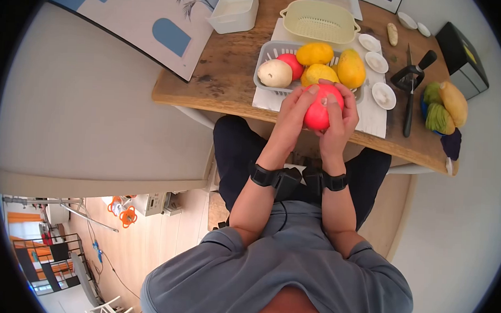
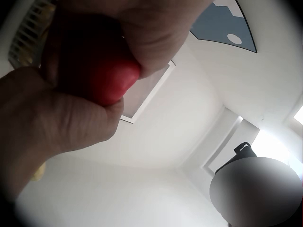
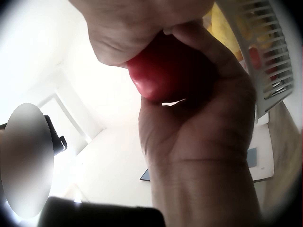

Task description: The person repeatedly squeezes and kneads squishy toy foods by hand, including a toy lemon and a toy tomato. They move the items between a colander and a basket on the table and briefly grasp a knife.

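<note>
Both hands hold a smooth, round, pink-red fruit (image 1: 323, 110) above the table's front edge. My left hand (image 1: 290, 118) grips it from the left, and my right hand (image 1: 340, 127) curls round its right side. Both thumbs lie on the side facing me, close to a small pale spot. In the left wrist view the red fruit (image 2: 111, 80) shows between the two hands, partly in shadow. The right wrist view shows the palm under the fruit (image 3: 170, 71). Just behind the hands stands a grey slotted basket (image 1: 264, 52) holding yellow fruits (image 1: 351, 68), another red one (image 1: 289, 65) and a cream-coloured one (image 1: 275, 73).
A pale yellow colander (image 1: 321, 19) and a white bin (image 1: 234, 13) stand at the back. Small white dishes (image 1: 384, 96) line the basket's right side. Further right lie a black-handled knife (image 1: 408, 116) and a blue bowl with green and yellow produce (image 1: 439, 117).
</note>
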Demonstrator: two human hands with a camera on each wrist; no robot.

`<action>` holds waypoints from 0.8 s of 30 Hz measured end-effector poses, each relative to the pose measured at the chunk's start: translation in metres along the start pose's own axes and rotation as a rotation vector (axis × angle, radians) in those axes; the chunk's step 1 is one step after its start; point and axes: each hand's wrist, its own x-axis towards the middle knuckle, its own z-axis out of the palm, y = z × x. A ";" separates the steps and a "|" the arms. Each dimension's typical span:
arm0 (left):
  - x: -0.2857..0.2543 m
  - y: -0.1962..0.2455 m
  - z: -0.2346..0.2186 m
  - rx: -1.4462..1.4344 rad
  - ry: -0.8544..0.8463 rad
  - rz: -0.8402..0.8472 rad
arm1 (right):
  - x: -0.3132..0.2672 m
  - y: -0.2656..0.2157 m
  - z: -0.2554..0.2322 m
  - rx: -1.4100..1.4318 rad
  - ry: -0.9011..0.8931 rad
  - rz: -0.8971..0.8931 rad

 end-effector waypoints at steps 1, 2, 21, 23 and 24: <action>0.001 0.000 0.001 0.024 0.003 0.000 | 0.000 -0.001 0.000 -0.001 0.023 0.004; 0.000 0.000 0.002 0.043 0.006 -0.001 | -0.001 -0.002 -0.001 -0.006 0.045 0.009; -0.037 -0.004 0.025 0.377 0.215 0.366 | -0.009 -0.015 0.000 0.063 -0.031 -0.066; -0.040 0.000 0.033 0.507 0.259 0.542 | -0.010 -0.020 -0.001 0.103 -0.050 -0.100; -0.040 0.000 0.033 0.501 0.250 0.541 | -0.010 -0.021 -0.001 0.096 -0.046 -0.106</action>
